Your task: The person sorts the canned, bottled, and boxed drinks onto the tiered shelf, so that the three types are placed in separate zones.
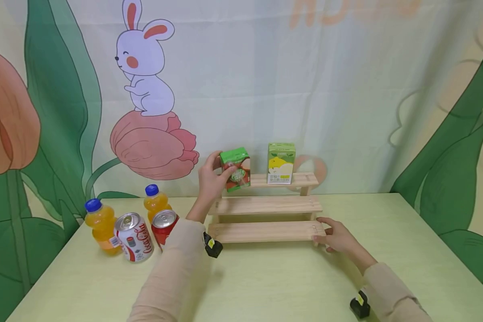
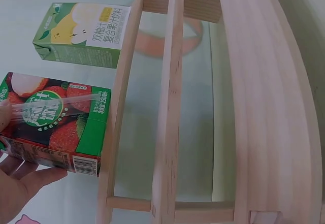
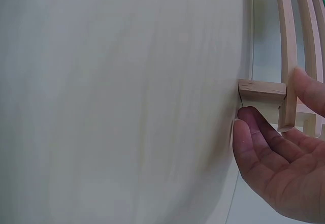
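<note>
My left hand grips a red and green juice box, its thumb on the front and fingers round the far side. The box leans slightly at the left end of the top step of a wooden three-step rack. In the left wrist view, a clear straw lies along the front of the box, whose bottom is right at the step's edge. A green and white juice box with yellow fruit stands upright toward that step's right end. Low on the right, my right hand holds the end of the bottom step, thumb on top.
Left of the rack stand two orange drink bottles with blue caps, a white Coca-Cola can and a red can, partly behind the left sleeve. A printed cloth backdrop hangs behind the pale table.
</note>
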### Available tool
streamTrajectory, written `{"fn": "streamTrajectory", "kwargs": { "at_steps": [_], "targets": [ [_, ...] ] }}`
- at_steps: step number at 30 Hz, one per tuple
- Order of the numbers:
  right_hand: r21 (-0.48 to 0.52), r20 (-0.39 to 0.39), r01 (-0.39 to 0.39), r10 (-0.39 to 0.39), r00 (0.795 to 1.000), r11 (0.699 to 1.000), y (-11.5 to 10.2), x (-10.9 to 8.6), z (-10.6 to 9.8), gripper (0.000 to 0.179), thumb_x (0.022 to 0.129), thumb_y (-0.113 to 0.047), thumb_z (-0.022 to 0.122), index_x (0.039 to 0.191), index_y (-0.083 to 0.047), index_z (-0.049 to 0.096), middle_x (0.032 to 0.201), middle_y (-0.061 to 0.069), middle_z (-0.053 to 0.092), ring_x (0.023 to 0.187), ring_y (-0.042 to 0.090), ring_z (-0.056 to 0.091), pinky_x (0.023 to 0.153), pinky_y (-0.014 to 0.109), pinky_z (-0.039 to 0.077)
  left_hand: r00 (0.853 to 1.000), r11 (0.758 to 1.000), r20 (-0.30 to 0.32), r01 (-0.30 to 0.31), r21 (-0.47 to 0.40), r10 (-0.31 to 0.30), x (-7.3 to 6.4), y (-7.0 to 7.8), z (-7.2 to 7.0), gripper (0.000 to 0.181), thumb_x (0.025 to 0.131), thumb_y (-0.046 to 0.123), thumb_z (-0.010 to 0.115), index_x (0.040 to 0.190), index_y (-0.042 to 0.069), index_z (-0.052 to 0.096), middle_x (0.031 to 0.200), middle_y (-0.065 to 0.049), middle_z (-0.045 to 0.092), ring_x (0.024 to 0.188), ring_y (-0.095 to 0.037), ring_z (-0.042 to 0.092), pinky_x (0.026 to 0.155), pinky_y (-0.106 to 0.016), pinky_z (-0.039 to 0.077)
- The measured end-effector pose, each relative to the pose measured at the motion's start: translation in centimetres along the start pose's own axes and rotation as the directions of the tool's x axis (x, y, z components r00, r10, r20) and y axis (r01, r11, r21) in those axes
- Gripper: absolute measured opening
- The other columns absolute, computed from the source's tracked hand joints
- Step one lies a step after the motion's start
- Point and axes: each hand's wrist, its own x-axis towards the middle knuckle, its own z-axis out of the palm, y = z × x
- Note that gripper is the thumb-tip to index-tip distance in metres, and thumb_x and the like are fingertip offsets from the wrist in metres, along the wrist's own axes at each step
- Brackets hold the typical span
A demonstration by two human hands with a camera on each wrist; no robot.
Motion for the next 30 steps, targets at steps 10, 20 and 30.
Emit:
{"fn": "streamTrajectory", "kwargs": {
  "at_steps": [10, 20, 30],
  "targets": [
    [-0.004, -0.007, 0.006, -0.006, 1.0, 1.0, 0.2, 0.0, 0.0, 0.066, 0.084, -0.013, 0.065, 0.136, 0.005, 0.03, 0.1, 0.021, 0.06, 0.069, 0.018, 0.054, 0.053, 0.031, 0.048, 0.999, 0.999, -0.013, 0.051, -0.014, -0.051, 0.9, -0.6, 0.6, 0.053, 0.082, 0.012, 0.068, 0.128, 0.0, 0.046, 0.111, -0.018, 0.061, 0.105, -0.026, 0.053, 0.096, -0.046, 0.038],
    [0.005, -0.006, 0.014, -0.014, 1.0, 1.0, 0.1, 0.0, -0.2, 0.066, 0.084, -0.012, 0.065, 0.136, 0.006, 0.029, 0.1, 0.022, 0.06, 0.07, 0.018, 0.055, 0.052, 0.031, 0.048, 0.999, 0.999, -0.031, -0.007, -0.033, 0.006, 1.6, -1.0, 1.4, 0.049, 0.083, 0.01, 0.066, 0.128, 0.003, 0.047, 0.113, -0.019, 0.06, 0.103, -0.027, 0.056, 0.095, -0.042, 0.04],
    [0.026, -0.002, 0.006, -0.006, 1.0, 1.0, 0.3, 0.3, -0.1, 0.066, 0.083, -0.011, 0.066, 0.136, 0.006, 0.03, 0.096, 0.019, 0.06, 0.066, 0.017, 0.055, 0.051, 0.029, 0.048, 1.0, 0.997, -0.012, -0.012, -0.07, 0.011, 1.9, -1.6, 2.0, 0.045, 0.085, 0.007, 0.062, 0.128, 0.005, 0.048, 0.119, -0.019, 0.057, 0.111, -0.028, 0.053, 0.097, -0.047, 0.038]
  ]
}}
